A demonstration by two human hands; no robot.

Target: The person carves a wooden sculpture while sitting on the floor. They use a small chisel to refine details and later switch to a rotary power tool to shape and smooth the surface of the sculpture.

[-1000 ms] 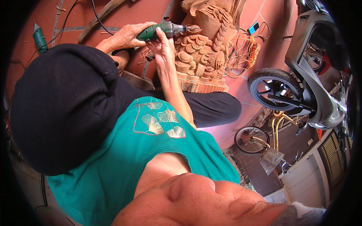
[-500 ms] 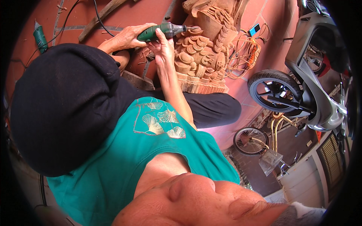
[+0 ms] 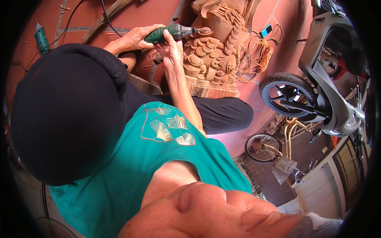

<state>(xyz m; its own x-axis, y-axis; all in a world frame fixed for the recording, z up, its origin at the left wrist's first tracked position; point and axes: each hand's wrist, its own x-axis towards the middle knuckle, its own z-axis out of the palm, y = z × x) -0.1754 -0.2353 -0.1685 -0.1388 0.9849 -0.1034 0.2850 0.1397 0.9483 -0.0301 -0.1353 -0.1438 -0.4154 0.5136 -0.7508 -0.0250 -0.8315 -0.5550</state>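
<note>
My left hand [image 3: 136, 39] is closed around the rear of a green rotary tool [image 3: 160, 35] with a grey nose. Under and beside its front half, my right hand [image 3: 172, 54] grips the same tool, the thumb laid over the body. Its bit points right and meets the upper left part of a brown wood carving [image 3: 216, 51], at a small rounded relief; exact contact is hard to make out. The carving stands on the floor beyond my legs and is covered in layered scales, round shapes and braided bands.
A second green tool [image 3: 41, 39] lies at the far left by a black cable. An orange cord and power strip [image 3: 264, 59], with a small blue-screened device [image 3: 266, 31], lie right of the carving. A motorbike [image 3: 333, 75] and a bicycle [image 3: 264, 148] stand at right. My bent knee [image 3: 67, 115] fills the left.
My left knee has shifted slightly and its trouser folds look smoother. The tool and both hands stay in nearly the same place at the carving.
</note>
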